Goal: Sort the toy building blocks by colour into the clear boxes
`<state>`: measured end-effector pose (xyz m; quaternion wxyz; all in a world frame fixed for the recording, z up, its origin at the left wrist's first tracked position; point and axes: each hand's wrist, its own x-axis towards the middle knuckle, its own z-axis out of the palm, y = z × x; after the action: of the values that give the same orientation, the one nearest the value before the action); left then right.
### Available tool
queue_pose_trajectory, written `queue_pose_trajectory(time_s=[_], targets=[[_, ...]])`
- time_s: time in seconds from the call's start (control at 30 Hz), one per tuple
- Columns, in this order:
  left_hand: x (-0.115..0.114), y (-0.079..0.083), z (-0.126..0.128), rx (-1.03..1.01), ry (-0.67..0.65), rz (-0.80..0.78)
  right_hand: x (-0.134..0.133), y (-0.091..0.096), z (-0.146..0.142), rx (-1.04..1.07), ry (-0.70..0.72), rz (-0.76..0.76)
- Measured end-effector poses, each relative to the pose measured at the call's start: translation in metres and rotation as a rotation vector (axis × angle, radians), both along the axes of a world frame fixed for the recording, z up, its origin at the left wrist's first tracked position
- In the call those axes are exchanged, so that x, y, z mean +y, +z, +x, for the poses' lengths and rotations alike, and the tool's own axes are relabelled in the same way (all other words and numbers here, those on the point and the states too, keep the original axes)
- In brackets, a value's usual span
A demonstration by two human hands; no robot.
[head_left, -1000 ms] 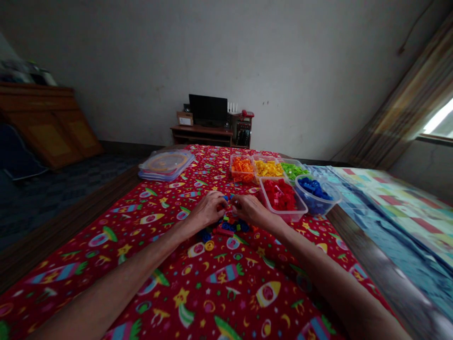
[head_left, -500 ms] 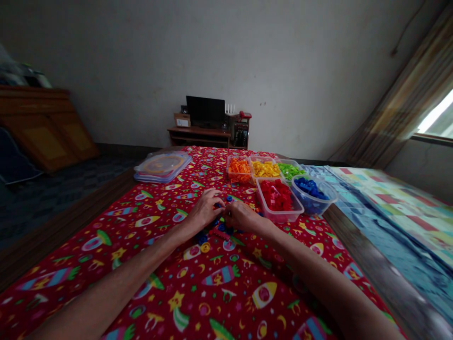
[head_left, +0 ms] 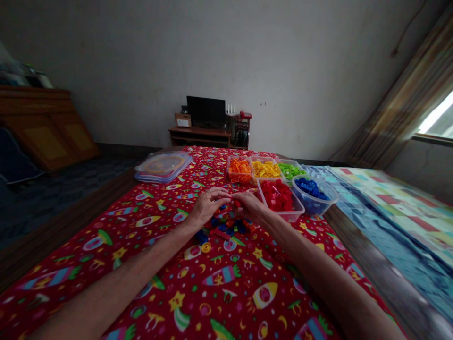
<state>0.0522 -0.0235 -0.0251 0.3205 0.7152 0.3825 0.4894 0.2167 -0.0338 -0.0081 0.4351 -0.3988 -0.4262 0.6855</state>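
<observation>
Over the middle of the table, my left hand (head_left: 208,207) and my right hand (head_left: 249,204) meet at the fingertips. A small red toy piece (head_left: 237,203) shows under the curled fingers of my right hand. The fingers of my left hand are pressed together; whatever they pinch is too small to make out. A blue piece (head_left: 222,206) lies just below the left fingertips. Nearer to me is a loose pile of small toy parts: several blue wheels (head_left: 242,228), a long red strip (head_left: 222,234), a yellow wheel (head_left: 205,247) and some orange bits (head_left: 250,228).
To the right stand tubs of sorted pieces: orange (head_left: 239,168), yellow (head_left: 265,169), green (head_left: 290,171), red (head_left: 278,196) and blue (head_left: 311,189). Stacked plastic lids (head_left: 163,166) lie at the far left of the red patterned tablecloth (head_left: 219,302). A bed (head_left: 399,212) adjoins the right side.
Both hands have lifted slightly away from the pile, uncovering more of the blue wheels and orange bits. The red piece now shows at my right hand.
</observation>
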Motion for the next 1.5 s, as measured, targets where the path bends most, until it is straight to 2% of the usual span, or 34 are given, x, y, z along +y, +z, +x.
queue_pose_trajectory(time_s=[0.17,0.23,0.33,0.43,0.53,0.67,0.77,0.83,0.9,1.03,1.1,1.27,1.4,1.5], targets=[[-0.002,0.0,0.002,0.094,0.004,0.067,-0.008,0.003,-0.009,0.161,0.014,-0.176],[-0.004,0.0,0.002,0.139,0.012,0.086,-0.01,0.005,-0.011,0.187,0.008,-0.194],[-0.007,0.002,0.003,0.159,0.053,0.136,-0.009,0.008,-0.009,0.145,-0.001,-0.114],[-0.009,0.004,0.002,0.162,0.139,0.163,-0.005,0.018,0.002,0.009,-0.055,0.051],[-0.008,0.004,-0.002,0.183,0.175,0.12,-0.001,0.036,0.029,-0.266,-0.177,0.314],[-0.002,-0.003,-0.008,0.177,0.181,0.076,0.003,0.057,0.082,-0.975,-0.344,0.768],[0.004,-0.008,-0.01,0.166,0.181,0.07,0.005,0.061,0.114,-1.373,-0.34,0.872],[0.007,-0.01,-0.01,0.173,0.18,0.073,0.006,0.061,0.127,-1.5,-0.302,0.87],[0.008,-0.01,-0.011,0.184,0.186,0.078,0.005,0.06,0.133,-1.588,-0.329,0.847],[0.008,-0.008,-0.014,0.23,0.206,0.097,0.003,0.063,0.133,-1.668,-0.556,0.761],[0.009,-0.007,-0.017,0.266,0.224,0.125,0.001,0.066,0.131,-1.644,-0.616,0.766],[0.015,-0.014,-0.023,0.361,0.248,0.212,-0.005,0.073,0.123,-1.585,-0.628,0.805],[0.018,-0.023,-0.023,0.466,0.21,0.137,-0.012,0.079,0.111,-1.623,-0.597,0.821],[0.017,-0.026,-0.022,0.505,0.114,0.083,-0.016,0.078,0.097,-1.6,-0.512,0.88]])
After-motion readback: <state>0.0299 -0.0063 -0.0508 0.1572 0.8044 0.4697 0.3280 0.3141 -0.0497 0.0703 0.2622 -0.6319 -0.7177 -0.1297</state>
